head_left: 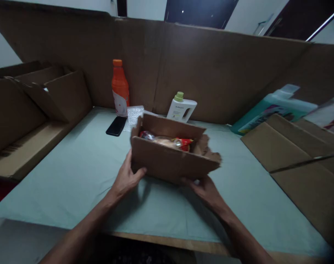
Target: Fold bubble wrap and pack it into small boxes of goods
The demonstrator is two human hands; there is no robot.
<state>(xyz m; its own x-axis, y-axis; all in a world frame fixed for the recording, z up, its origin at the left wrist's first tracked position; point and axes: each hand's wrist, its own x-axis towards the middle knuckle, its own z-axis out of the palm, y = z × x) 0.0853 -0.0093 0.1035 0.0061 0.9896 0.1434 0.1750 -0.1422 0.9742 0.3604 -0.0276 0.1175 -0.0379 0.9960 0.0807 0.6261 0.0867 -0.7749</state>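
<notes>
A small open cardboard box (pixel 167 161) is tilted a little above or on the cloth, held in both hands; I cannot tell whether its base touches. My left hand (pixel 128 174) grips its lower left corner, thumb on the front wall. At the lower right, my right hand (pixel 205 189) holds the bottom edge, its fingers partly hidden beneath. Inside the box show a red shiny packet (pixel 183 143) and other wrapped items, partly covered by the front wall. The right side of the box has torn, ragged flaps.
Behind the box stand an orange bottle (pixel 120 88) and a white bottle with a green cap (pixel 181 109). A black phone (pixel 116 126) and bubble wrap (pixel 135 114) lie nearby. Larger cardboard boxes (pixel 70 93) flank the left; a teal jug (pixel 274 108) and another carton (pixel 296 161) the right.
</notes>
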